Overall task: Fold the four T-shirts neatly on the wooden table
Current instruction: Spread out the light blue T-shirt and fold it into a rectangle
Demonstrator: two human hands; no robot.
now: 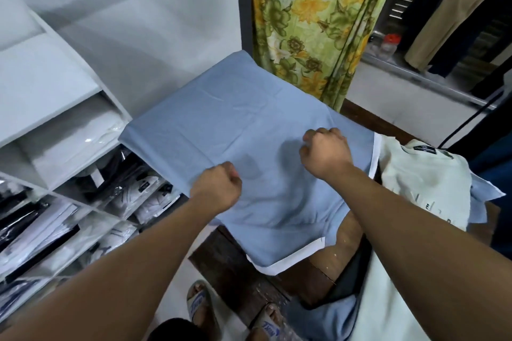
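Blue shirt (pixel 249 119): spread flat over the tabletop (pixel 318 271), covering most of it; a white-trimmed sleeve hangs off the near edge, and a second white hem shows at its right side.
Left hand (pixel 219 188): on the shirt's left edge, fingers curled tight and pinching the cloth (the tips are hidden under the knuckles).
Right hand (pixel 327 152): farther and to the right, on the middle of the shirt, fingers curled down and pinching a small ridge of cloth.
Cream shirt (pixel 424 174): heaped on the right, just beside the blue one, neck label up, a bit of pale blue cloth poking out beneath it.
Shelves (pixel 69 108): white, on the left; the lower compartments hold bagged clothes.
Curtain (pixel 310 22): green and yellow floral, hanging beyond the far right of the table.
Sandals (pixel 199 304): on the floor at the near edge.
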